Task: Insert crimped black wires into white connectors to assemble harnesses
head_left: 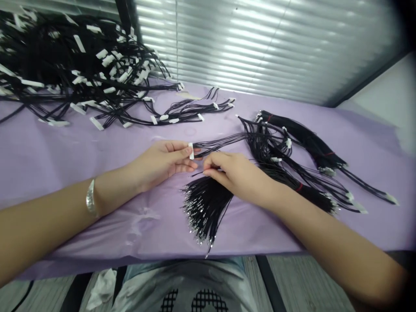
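Note:
My left hand [162, 162] pinches a small white connector [191, 151] between thumb and fingers; thin black wires run from it to the right. My right hand [232, 171] is closed in a pinch on a single black wire [199, 172] just right of the connector, its tip pointing at my left fingers. Under my right hand lies a bundle of black wires [204, 208] with bare metal terminals fanned toward the table's front edge. A silver bracelet [91, 198] is on my left wrist.
A purple cloth [65, 151] covers the table. A large heap of finished black harnesses with white connectors [74, 69] fills the back left. Looser harnesses [191, 110] lie mid-back. More wire bundles tied with red bands [305, 143] lie at the right. Window blinds [260, 43] stand behind.

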Available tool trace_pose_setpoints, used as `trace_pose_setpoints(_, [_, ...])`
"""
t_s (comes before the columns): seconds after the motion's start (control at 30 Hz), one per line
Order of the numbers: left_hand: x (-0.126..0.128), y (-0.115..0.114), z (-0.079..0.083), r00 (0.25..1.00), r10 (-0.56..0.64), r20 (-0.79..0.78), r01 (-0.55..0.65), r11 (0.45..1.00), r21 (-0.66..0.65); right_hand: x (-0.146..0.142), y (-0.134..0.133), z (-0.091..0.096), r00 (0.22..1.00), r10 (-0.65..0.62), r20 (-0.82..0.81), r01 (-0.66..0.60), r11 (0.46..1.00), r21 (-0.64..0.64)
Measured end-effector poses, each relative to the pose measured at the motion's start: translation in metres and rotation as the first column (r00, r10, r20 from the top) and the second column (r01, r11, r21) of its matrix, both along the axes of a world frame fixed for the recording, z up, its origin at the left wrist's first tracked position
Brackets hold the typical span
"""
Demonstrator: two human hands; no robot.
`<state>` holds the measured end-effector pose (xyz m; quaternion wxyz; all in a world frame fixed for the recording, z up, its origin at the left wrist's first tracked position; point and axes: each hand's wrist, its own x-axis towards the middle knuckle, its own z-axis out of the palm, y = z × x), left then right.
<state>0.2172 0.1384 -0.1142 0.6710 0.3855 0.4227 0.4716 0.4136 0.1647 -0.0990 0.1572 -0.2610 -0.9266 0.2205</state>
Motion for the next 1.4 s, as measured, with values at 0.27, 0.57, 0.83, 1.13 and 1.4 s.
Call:
trace_pose_setpoints(0.27, [-0.001, -0.003, 0.001, 0.990, -0.106, -0.097, 0.109, 0.994, 0.029, -0.001, -0.004, 0.007, 0.954, -0.233, -0.188, 0.208, 0.968, -0.142])
trace_pose_setpoints(0.57, [-0.003, -0.005, 0.007, 0.950, -0.228, -0.213, 0.245, 0.968, 0.057, 0.002, 0.002, 0.013, 0.942, -0.321, -0.096, 0.281, 0.912, -0.298])
trace_pose_setpoints(0.83, [-0.002, -0.005, 0.008, 0.936, -0.243, -0.255, 0.268, 0.961, 0.066, 0.002, 0.001, 0.011, 0.941, -0.320, -0.114, 0.286, 0.927, -0.241])
trace_pose_setpoints(1.13, [-0.003, -0.004, 0.003, 0.935, -0.233, -0.268, 0.260, 0.963, 0.067, 0.000, -0.001, 0.006, 0.935, -0.327, -0.142, 0.313, 0.943, -0.110])
trace_pose_setpoints(1.4, [-0.003, -0.004, 0.004, 0.936, -0.235, -0.260, 0.256, 0.965, 0.050, -0.001, -0.002, 0.005, 0.931, -0.327, -0.162, 0.326, 0.945, -0.034])
